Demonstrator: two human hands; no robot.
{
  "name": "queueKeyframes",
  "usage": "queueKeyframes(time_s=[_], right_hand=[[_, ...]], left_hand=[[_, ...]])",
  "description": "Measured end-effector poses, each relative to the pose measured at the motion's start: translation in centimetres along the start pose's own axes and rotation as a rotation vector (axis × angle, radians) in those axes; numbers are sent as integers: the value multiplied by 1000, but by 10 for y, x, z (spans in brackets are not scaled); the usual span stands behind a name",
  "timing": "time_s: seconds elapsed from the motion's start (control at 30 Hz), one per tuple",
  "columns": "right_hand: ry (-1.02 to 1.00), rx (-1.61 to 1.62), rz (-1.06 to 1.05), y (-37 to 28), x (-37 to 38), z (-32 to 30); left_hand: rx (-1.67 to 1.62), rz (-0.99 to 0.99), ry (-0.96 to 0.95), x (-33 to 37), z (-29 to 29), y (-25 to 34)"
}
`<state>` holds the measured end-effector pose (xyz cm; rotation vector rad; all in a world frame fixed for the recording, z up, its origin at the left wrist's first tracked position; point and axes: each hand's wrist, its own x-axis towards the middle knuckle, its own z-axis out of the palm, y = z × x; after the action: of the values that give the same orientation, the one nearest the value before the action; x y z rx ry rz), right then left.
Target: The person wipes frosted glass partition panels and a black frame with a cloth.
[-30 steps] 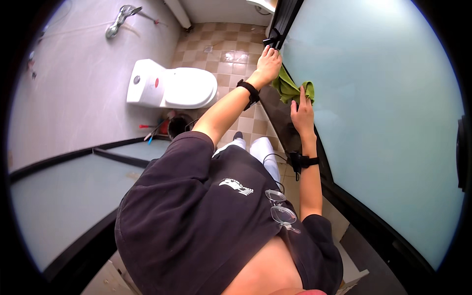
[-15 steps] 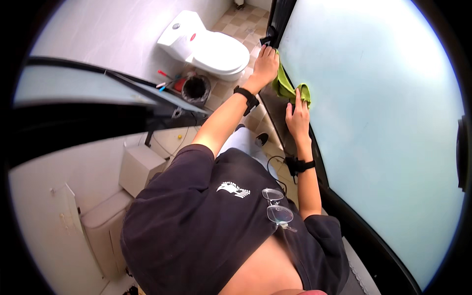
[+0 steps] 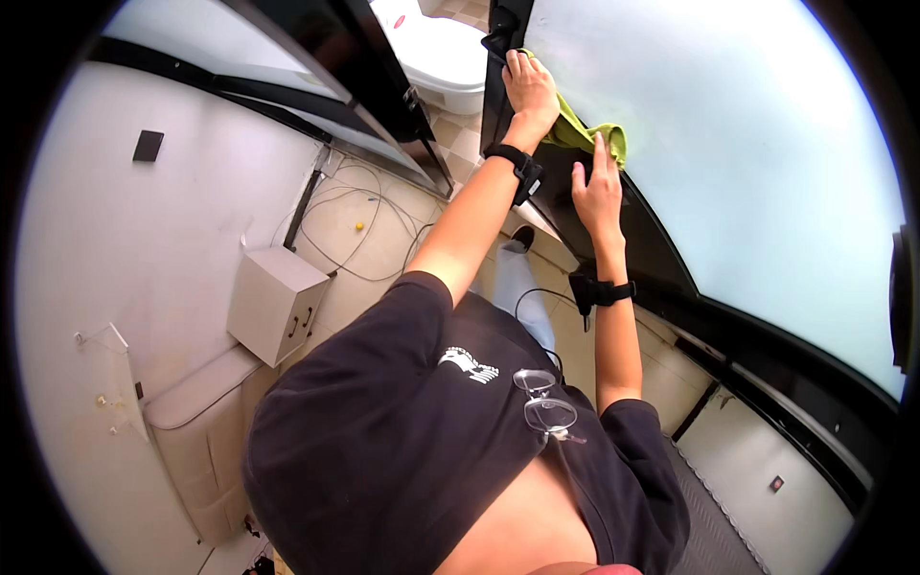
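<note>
1. Green cloth [image 3: 575, 131] stretches along the edge of a frosted panel [image 3: 728, 144] and its black frame [image 3: 661, 235], upper centre of the picture.
2. My left hand [image 3: 530, 91] is closed over the cloth's upper end.
3. My right hand [image 3: 601, 199] rests its extended fingertips against the lower end, thumb apart.
4. Lower centre, my dark shirt [image 3: 383, 431] bears white printing [image 3: 470, 363], small and tilted.
5. Near the top edge, a white toilet [image 3: 441, 53] carries a red mark [image 3: 400, 20], too small to read.

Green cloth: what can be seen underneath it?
Around the green cloth, the black frame and frosted glass show. The patch directly beneath is covered; the left hand also hides part of the cloth.
</note>
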<state>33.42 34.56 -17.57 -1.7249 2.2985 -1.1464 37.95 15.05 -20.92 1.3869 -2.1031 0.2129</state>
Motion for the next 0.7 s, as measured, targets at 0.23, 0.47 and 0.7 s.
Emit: queueKeyframes(time_s=[0.23, 0.47, 0.7], right_hand=[[-45, -15, -12, -39, -10, -9], [5, 37, -86, -51, -26, -20], [-109, 35, -179, -67, -52, -21]], left_hand=[[-52, 12, -263, -8, -67, -49], [107, 412, -123, -46, -76, -91], [350, 462, -170, -62, -71, -104]])
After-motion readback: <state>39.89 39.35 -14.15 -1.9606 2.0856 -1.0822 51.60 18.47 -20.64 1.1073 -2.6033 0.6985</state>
